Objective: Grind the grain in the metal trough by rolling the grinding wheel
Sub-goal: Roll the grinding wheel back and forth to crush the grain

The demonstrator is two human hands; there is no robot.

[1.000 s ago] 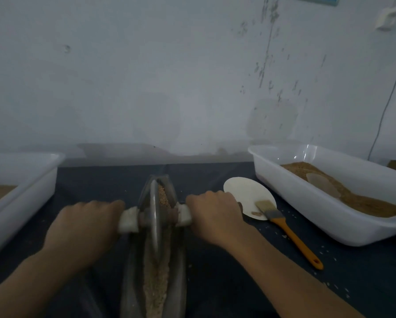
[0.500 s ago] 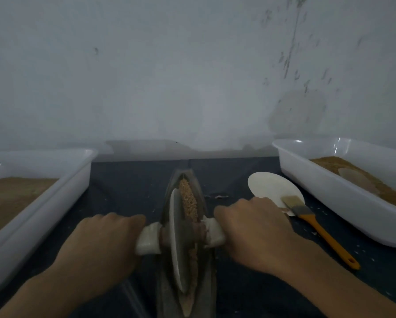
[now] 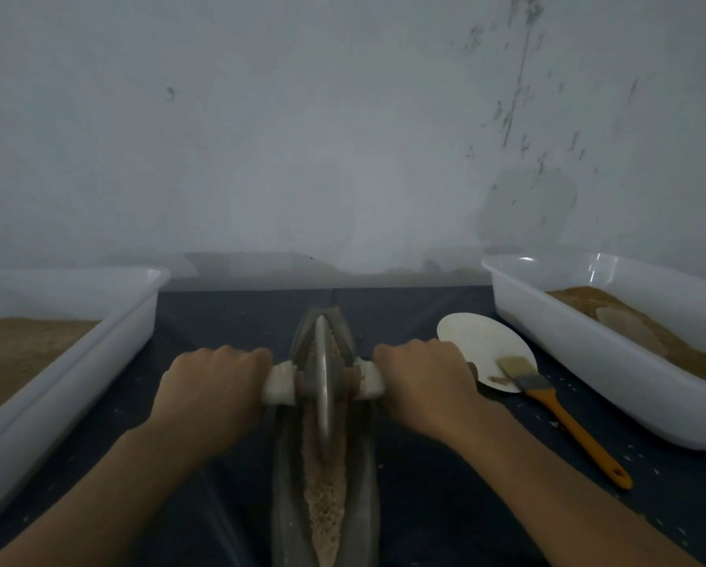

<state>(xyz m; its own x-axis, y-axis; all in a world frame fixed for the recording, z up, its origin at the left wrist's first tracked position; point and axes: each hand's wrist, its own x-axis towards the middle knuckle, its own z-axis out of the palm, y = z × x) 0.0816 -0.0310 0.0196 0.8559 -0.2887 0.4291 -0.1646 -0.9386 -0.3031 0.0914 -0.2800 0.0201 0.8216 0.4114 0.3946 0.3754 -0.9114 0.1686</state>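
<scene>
The grinding wheel point(image 3: 322, 378) has rolled toward the far tip of the metal trough point(image 3: 359, 476) since a moment ago. A thin grey disc, it stands upright in the narrow boat-shaped channel on the dark table point(image 3: 445, 505), coarse tan grain point(image 3: 327, 484) trailing behind it. The left hand point(image 3: 210, 399) and right hand point(image 3: 427, 382) each clench a pale axle handle, knuckles up, forearms extended

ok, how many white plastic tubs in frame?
2. One white tub at the left edge, one white tub on the right, both holding brown grain and partly cut off by the frame.
</scene>
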